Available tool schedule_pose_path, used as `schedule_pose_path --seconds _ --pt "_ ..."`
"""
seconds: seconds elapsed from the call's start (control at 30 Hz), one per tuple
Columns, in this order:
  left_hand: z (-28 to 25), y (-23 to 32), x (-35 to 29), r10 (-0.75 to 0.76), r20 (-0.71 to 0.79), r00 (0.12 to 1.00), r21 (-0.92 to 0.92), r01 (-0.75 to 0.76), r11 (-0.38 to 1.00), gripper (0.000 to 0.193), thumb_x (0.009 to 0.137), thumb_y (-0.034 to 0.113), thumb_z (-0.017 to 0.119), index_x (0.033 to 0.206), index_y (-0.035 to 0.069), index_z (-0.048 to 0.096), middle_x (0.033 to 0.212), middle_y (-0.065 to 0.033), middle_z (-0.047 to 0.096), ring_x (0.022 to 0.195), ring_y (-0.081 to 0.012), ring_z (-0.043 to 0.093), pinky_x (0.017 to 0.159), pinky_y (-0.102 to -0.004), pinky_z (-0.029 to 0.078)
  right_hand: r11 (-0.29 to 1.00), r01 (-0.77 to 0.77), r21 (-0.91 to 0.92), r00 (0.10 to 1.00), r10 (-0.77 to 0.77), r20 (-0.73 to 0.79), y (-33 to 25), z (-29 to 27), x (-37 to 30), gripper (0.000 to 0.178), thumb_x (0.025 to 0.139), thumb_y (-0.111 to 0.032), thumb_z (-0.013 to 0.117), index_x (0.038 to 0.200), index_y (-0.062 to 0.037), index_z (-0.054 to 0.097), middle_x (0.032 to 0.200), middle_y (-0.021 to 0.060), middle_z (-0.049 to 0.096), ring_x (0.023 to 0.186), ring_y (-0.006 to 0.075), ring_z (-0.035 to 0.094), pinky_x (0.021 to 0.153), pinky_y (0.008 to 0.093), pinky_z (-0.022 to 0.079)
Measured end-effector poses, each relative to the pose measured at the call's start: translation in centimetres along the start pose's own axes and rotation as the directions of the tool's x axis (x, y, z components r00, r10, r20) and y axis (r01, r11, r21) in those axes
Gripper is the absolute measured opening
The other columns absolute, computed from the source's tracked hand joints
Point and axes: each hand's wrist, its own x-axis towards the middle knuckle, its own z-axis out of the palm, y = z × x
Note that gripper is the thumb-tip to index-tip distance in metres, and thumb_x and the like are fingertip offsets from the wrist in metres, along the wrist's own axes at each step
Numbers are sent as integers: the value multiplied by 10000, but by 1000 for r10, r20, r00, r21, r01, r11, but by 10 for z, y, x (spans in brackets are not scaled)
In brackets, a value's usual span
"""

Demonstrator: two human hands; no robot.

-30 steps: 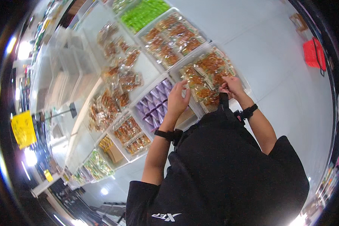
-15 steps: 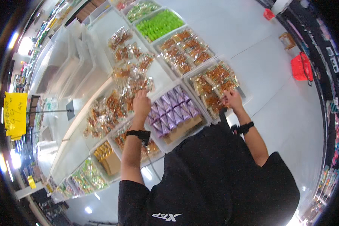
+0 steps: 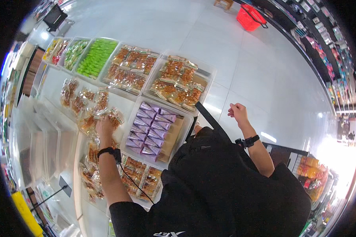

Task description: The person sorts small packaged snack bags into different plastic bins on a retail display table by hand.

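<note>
My left hand (image 3: 104, 127) is over the loose pile on the white table, fingers closed at the edge of a clear snack packet (image 3: 115, 117) with brown-orange contents. Its fingertips are partly hidden. My right hand (image 3: 238, 113) hangs in the air to the right of the trays, fingers loosely curled and slightly apart, with nothing visible in them. Nearest to it is a clear plastic tray (image 3: 213, 79) with similar snack packets (image 3: 178, 85) in rows and some bare base at its right side. Purple cone-shaped packets (image 3: 151, 132) fill much of the tray between my hands.
Further trays hold brown snack packets (image 3: 131, 69), green packets (image 3: 94, 58) and mixed colours. Stacked clear bins (image 3: 43, 146) stand at the left. A red basket (image 3: 249, 17) sits on the floor by the far shelves. A black strap (image 3: 209, 116) hangs from my front. A cable runs from my left wrist.
My right hand has come off the packets in the right tray and moved out over the floor. My left hand remains at the loose pile. The whole view has turned.
</note>
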Motion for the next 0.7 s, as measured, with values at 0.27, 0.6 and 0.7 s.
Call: schedule_pose_path --seconds 0.27,0.6,0.7 --pt "-51 93 -32 -131 -468 874 -313 -25 949 339 928 142 503 1253 92 585 1128 -123 660 879 -327 665 723 -415 545 996 -81 -32 971 86 221 7 26 -3 298 890 -270 626 829 22 625 760 97 657 619 165 641 573 289 512" --pt "-100 289 -41 227 -479 848 -511 -479 713 286 925 205 533 1148 62 641 983 -158 683 766 -335 666 634 -411 532 145 665 -733 687 267 676 -42 63 -10 451 733 -427 736 1031 -89 702 970 123 696 900 298 671 756 426 535" --pt "-95 312 -35 259 -452 854 -487 -480 730 311 938 262 526 1133 57 655 915 -155 687 673 -339 655 570 -432 521 241 515 -823 719 401 568 -24 19 4 513 807 -556 627 1008 -92 716 940 173 691 898 317 665 769 433 529"
